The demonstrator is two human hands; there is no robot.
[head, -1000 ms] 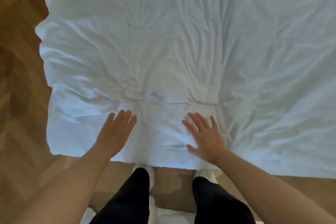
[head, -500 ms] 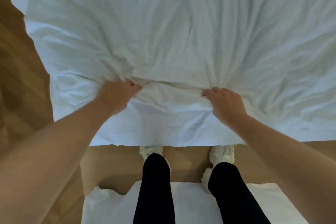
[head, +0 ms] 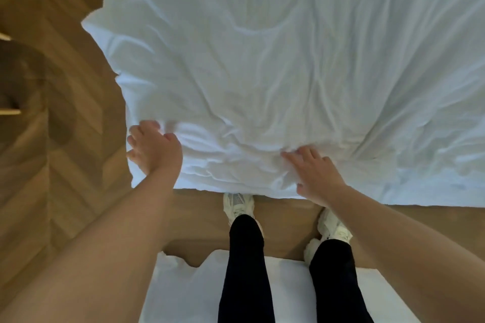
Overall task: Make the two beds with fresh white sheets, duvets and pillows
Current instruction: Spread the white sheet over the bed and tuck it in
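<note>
A: What changed just now?

B: Half a second ago both hands pinched a fold of the white duvet [head: 288,60]. Now the left hand [head: 154,151] and the right hand [head: 316,174] lie on it with fingers spread, gripping nothing.

A: And where is the duvet?

B: It is spread over the bed, with its near edge at the feet. Many wrinkles remain, so I think smoothing comes next.

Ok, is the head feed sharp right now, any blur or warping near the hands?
Head view: the left hand is smeared by motion blur, the right hand only slightly soft; the crumpled white duvet is evenly lit, bluish along its shaded near edge; the wide lens bows that edge and the brown herringbone wood floor.
</note>
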